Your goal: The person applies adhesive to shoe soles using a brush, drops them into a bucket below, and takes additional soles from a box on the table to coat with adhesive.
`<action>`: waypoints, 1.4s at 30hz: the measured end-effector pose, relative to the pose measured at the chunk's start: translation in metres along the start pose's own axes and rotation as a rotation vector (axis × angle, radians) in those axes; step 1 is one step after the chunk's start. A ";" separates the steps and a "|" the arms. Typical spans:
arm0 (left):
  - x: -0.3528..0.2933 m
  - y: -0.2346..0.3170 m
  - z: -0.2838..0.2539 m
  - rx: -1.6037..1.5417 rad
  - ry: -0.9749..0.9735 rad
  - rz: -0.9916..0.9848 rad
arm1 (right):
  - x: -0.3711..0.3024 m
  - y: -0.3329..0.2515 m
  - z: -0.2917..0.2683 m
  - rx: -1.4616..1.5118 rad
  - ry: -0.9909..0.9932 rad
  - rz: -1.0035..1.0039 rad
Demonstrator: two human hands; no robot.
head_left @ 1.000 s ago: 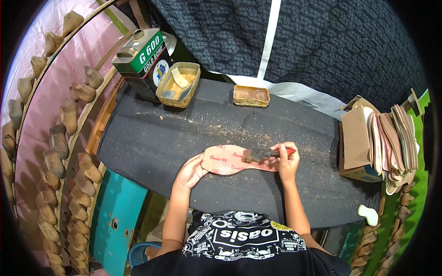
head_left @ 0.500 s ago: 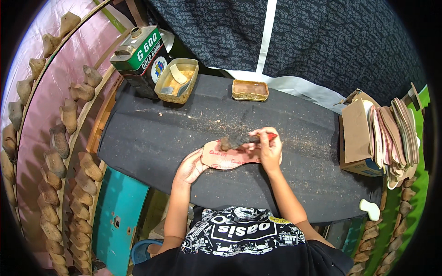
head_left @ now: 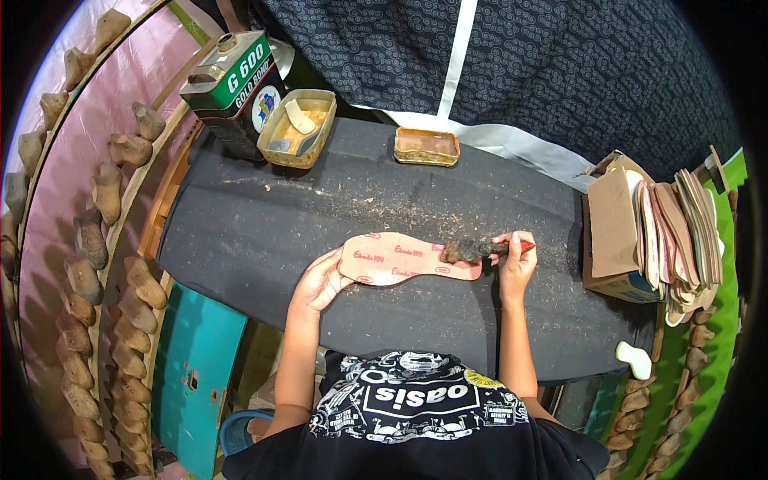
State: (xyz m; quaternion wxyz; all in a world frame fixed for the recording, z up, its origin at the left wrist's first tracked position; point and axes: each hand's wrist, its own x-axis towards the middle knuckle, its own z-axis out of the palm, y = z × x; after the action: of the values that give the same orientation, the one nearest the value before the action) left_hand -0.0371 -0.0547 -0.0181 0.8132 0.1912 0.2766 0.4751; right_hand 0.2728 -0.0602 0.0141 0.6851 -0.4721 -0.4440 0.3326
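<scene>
My left hand (head_left: pixel 322 279) grips the wide left end of a pinkish-tan shoe insole (head_left: pixel 392 260) with red printing, held over the dark table. A worn brush (head_left: pixel 472 250) is in my right hand (head_left: pixel 516 254), whose fingers close round its red-ended handle. The brush's dark, clotted bristles lie against the narrow right end of the insole, or just over it; I cannot tell which.
A metal can (head_left: pixel 236 96) and a tub holding scraps (head_left: pixel 298 132) stand at the far left. Behind the insole sits a shallow tin (head_left: pixel 427 147). At right, a cardboard box (head_left: pixel 616 228) holds stacked insoles (head_left: pixel 680 232). Wooden shoe lasts (head_left: pixel 84 280) line the left racks.
My right hand has moved right with the brush, from the insole's left part to its right end. More of the insole's surface shows. The view has shifted slightly.
</scene>
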 end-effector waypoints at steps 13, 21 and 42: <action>0.000 -0.001 0.002 -0.004 -0.006 0.017 | -0.014 0.013 0.079 0.223 -0.297 0.109; 0.001 0.000 0.003 0.016 0.039 0.017 | -0.005 0.004 0.015 0.066 -0.090 0.126; 0.003 0.002 0.008 -0.092 -0.092 0.055 | -0.018 0.007 0.047 0.168 -0.190 0.083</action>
State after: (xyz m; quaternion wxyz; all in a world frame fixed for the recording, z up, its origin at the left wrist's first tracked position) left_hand -0.0320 -0.0518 -0.0113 0.8196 0.1829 0.2117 0.5001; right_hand 0.2219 -0.0568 0.0098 0.6629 -0.3972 -0.4575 0.4399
